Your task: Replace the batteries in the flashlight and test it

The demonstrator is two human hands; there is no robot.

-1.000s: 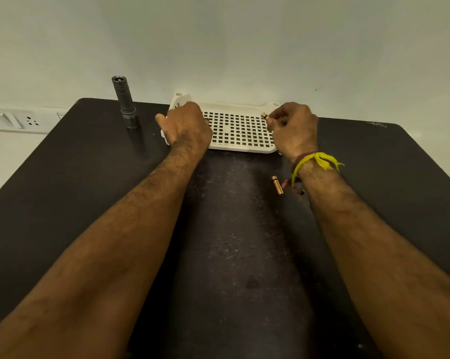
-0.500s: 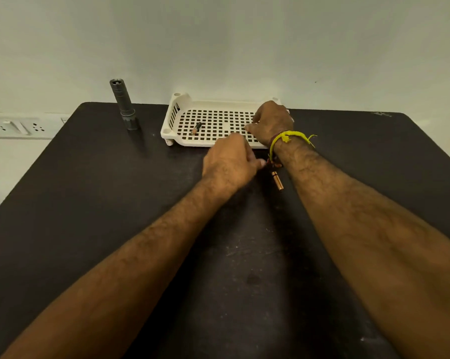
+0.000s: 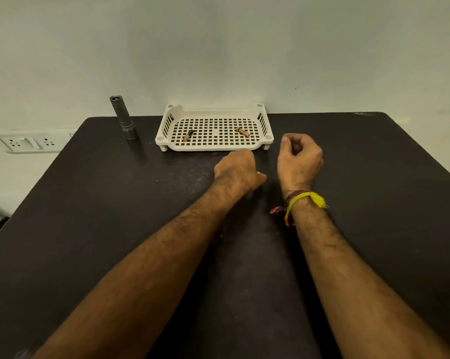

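Left hand (image 3: 238, 168) is resting knuckles-up on the tabletop (image 3: 89, 203), fingers curled under, whether gripping anything I can't tell; right hand (image 3: 299, 159) is hovering loosely curled, holding nothing. Two batteries (image 3: 188, 135) are lying in the white tray (image 3: 266, 141), flashlight (image 3: 123, 117) standing upright to its left

My dark table (image 3: 94, 229), scuffed and dusty, butts against a plain pale wall (image 3: 218, 47). A white socket strip (image 3: 29, 143) sits low at my left.
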